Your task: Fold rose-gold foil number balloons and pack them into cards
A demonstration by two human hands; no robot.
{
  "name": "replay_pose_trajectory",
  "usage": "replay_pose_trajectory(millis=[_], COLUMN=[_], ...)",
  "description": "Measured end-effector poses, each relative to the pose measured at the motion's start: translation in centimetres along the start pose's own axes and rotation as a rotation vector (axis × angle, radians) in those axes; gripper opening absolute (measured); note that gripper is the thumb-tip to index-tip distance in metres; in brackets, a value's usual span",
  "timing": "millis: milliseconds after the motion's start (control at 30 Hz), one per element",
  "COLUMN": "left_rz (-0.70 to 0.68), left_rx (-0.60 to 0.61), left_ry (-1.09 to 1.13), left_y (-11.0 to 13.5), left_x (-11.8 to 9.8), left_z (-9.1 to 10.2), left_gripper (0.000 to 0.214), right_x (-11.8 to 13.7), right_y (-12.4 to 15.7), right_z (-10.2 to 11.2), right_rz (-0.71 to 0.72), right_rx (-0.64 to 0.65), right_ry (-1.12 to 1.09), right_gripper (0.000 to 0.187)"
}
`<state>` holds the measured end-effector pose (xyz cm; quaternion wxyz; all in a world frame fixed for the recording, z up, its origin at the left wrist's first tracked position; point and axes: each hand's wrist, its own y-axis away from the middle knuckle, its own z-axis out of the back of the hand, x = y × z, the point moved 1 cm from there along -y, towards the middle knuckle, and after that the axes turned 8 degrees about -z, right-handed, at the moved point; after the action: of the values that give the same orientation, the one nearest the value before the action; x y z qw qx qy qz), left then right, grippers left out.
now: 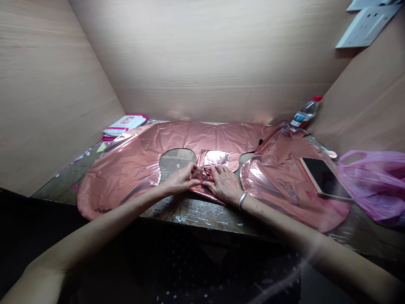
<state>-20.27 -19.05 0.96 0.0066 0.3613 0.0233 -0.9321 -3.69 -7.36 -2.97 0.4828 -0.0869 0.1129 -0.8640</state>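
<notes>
A large flat rose-gold foil balloon (133,160) is spread across the desk, with a rounded cut-out hole near its middle. My left hand (181,180) pinches a folded strip of the foil just right of that hole, fingers closed. My right hand (223,182) presses down on the same folded piece (209,169), fingers curled over it, a silver bangle on the wrist. The two hands almost touch.
A phone (324,177) lies on the foil at the right. A pink plastic bag (376,181) sits at the far right, a water bottle (305,113) at the back right, and a stack of packets (125,125) at the back left. Wooden walls enclose the desk (202,213).
</notes>
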Motion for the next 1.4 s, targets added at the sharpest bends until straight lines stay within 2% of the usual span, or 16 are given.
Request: replay_pose_trajectory(millis=[100, 200, 500, 667, 767, 833, 933, 1067, 1133, 1200, 1400], left_rz=[0.024, 0.075, 0.052, -0.006, -0.132, -0.281, -0.425, -0.463, -0.45, -0.38, -0.034], left_rx=[-0.016, -0.046, -0.135, -0.129, -0.141, -0.046, 0.094, 0.001, -0.028, -0.025, -0.156], left_ry=[0.13, 0.094, -0.126, -0.523, -0.735, -0.745, -0.668, -0.57, -0.546, -0.57, -0.693], left_y=[1.5, 2.2, 2.0, 2.2, 2.1, 2.1, 2.2, 2.9, 3.1, 2.7, -0.9], left_x=[0.6, 1.2, 1.1, 0.3, -0.4, -0.6, -0.2, 0.7, 0.9, 0.9, -0.1], left_z=[0.3, 0.0, -1.2, -1.6, -1.6, -1.8, -2.1, -2.5, -2.6, -2.6, -3.0], left_gripper=[0.057, 0.06, 0.031, 0.023, 0.019, 0.013, 0.018, 0.023, 0.022, 0.021, 0.019], right_x=[0.1, 0.0, 0.1, 0.2, 0.2, 0.1, 0.1, 0.2, 0.3, 0.3, 0.2], right_y=[0.0, 0.0, 0.2, 0.3, 0.3, 0.4, 0.4, 0.4, 0.4, 0.4, 0.4], right_z=[-0.1, -0.4, -0.4, -0.4, -0.5, -0.6, -0.6, -0.5, -0.4, -0.4, -0.4], right_rz=[0.002, 0.005, -0.007, -0.04, -0.04, -0.039, -0.038, -0.038, -0.043, -0.047, -0.049], right_rx=[-0.006, -0.007, 0.02, 0.04, 0.037, 0.028, 0.017, 0.018, 0.026, 0.036, 0.048], right_ry=[0.022, 0.045, 0.03, 0.019, 0.041, 0.051, 0.049, 0.046, 0.045, 0.042, 0.034], right_gripper=[0.072, 0.073, 0.068, 0.069, 0.069, 0.067, 0.066, 0.066, 0.066, 0.067, 0.064])
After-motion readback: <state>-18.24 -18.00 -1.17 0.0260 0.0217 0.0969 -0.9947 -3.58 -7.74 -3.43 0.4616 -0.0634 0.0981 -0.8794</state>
